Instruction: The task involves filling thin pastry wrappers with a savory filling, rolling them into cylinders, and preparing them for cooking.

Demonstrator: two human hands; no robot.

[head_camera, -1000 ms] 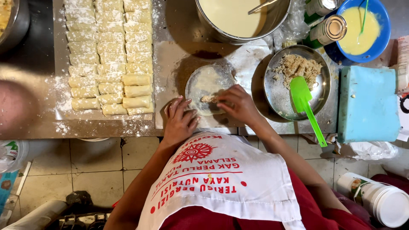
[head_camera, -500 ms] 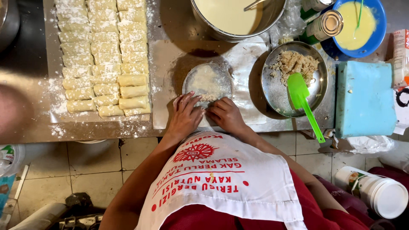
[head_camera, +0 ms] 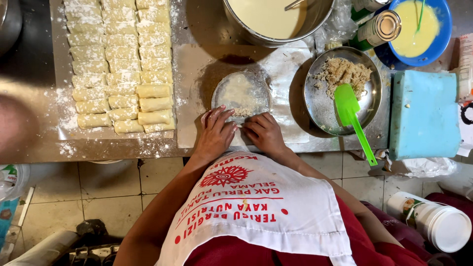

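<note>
Your left hand (head_camera: 215, 132) and right hand (head_camera: 264, 132) both pinch the wrapper's (head_camera: 241, 93) near edge on the floury metal tabletop (head_camera: 197, 29); tiled floor (head_camera: 98, 187) below.

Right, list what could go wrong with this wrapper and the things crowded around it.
1. Both hands, left hand and right hand, press the near edge of the thin round wrapper; it looks delicate and could tear.
2. The green spatula sticks out past the metal bowl and over the counter edge; a bump from the right arm might tip it off.
3. The finished rolls lie tightly packed and may stick together.
</note>
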